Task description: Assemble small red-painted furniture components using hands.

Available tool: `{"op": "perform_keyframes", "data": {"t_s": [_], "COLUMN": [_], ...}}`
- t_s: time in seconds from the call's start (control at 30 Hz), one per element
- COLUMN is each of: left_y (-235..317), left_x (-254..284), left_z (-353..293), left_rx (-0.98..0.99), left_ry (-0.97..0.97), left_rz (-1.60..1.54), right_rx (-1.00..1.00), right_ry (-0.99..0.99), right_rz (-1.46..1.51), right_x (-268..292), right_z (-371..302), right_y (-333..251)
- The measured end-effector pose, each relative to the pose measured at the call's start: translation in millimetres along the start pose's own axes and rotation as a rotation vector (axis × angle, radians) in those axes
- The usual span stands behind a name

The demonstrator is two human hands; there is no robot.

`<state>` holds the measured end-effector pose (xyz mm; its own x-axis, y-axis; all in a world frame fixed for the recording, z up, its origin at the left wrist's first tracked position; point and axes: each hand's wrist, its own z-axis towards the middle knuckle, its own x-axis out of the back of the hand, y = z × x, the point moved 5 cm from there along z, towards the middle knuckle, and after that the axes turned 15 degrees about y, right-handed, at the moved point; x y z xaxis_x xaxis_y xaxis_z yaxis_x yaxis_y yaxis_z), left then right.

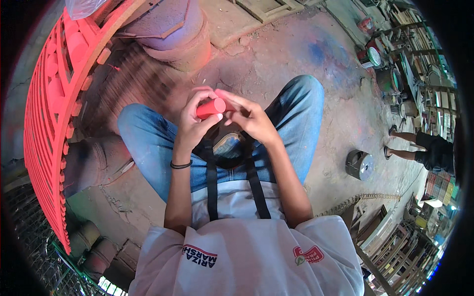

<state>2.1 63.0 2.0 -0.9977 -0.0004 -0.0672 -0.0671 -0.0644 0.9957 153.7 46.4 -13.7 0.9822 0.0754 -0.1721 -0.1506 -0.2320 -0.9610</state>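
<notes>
A red cylinder is held above the lap, gripped between the thumb and curled fingers of the left hand, its round end tipped up and to the right. Both forearms are raised and drawn inward between jean-clad knees; a black band is worn on the left wrist. The right hand is brought in beside the cylinder, fingers bent loosely toward it; whether it is touched or anything is pinched there cannot be told. Much of the cylinder's far side is hidden by the left fingers. At left, a red slatted rack bearing more cylinders is partly lost at the dark rim. A large rounded vessel is seen ahead, a dark can to the right; a bystander's legs are shown, the upper body cut off.
</notes>
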Motion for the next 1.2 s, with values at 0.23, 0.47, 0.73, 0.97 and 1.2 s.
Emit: {"op": "perform_keyframes", "data": {"t_s": [0.23, 0.47, 0.73, 0.97, 1.2], "left_y": [-4, -1, -3, 0, -3], "left_x": [8, 2, 4, -2, 8], "left_z": [3, -1, 3, -1, -2], "left_rx": [-0.2, -0.038, -0.01, 0.129, 0.197], "left_ry": [0.168, 0.144, -0.047, -0.074, -0.094], "left_rz": [0.341, 0.148, 0.311, 0.082, -0.024], "right_rx": [0.684, 0.523, 0.476, 0.504, 0.613], "right_ry": [0.278, 0.271, 0.266, 0.048, 0.191], "right_rz": [-0.558, -0.503, -0.554, -0.559, -0.653], "right_x": [-7, 3, 14, 16, 36], "right_z": [-6, -3, -6, -6, -7], "right_y": [-42, -22, -33, -54, -73]}}
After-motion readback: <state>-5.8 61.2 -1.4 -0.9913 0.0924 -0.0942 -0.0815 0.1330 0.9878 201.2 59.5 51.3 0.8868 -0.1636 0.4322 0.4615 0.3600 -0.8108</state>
